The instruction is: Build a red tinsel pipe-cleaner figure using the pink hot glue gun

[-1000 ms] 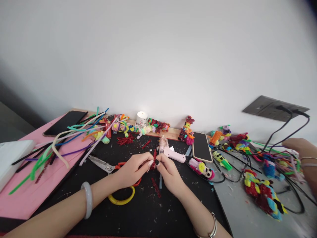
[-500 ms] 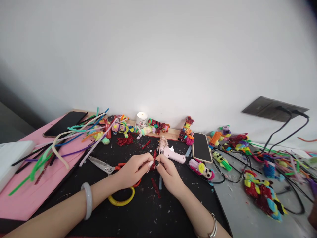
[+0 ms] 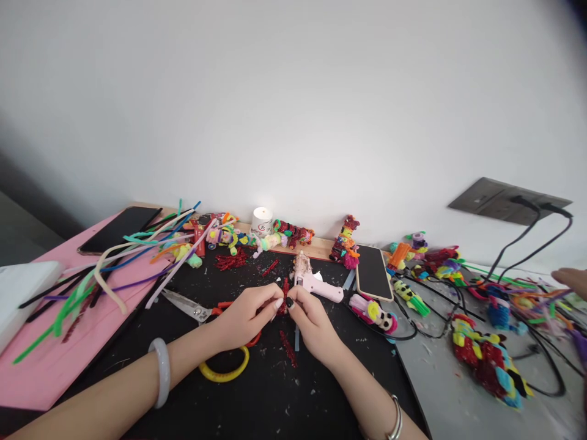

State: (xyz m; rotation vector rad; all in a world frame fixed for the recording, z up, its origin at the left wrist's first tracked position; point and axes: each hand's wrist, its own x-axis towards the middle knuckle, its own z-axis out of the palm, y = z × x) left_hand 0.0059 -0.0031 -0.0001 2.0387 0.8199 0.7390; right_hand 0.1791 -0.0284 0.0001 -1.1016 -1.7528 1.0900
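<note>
Between my fingertips is a short upright piece of red tinsel pipe cleaner [image 3: 285, 287]. My left hand [image 3: 257, 307] is closed in a pinch on its left side, and my right hand [image 3: 308, 310] pinches it from the right; the fingers hide its lower part. Just behind my right hand lies a pink glue gun [image 3: 316, 284], its handle pointing right. Scissors with yellow and red handles [image 3: 224, 374] lie partly beneath my left forearm. Another red tinsel piece [image 3: 288, 349] rests on the black mat below my hands, and a pile of red tinsel bits [image 3: 231, 261] sits farther back.
Loose coloured pipe cleaners [image 3: 114, 269] spread over the pink board [image 3: 32, 373] at left. Finished pipe-cleaner figures [image 3: 346, 241], a paper cup [image 3: 262, 221] and a phone [image 3: 373, 273] line the back. Cables [image 3: 504, 250] run down to the grey table at right, where another person's hand [image 3: 571, 280] shows.
Another person's hand has come in at the right edge above the pipe cleaners. My hands keep nearly the same pinch on the red piece.
</note>
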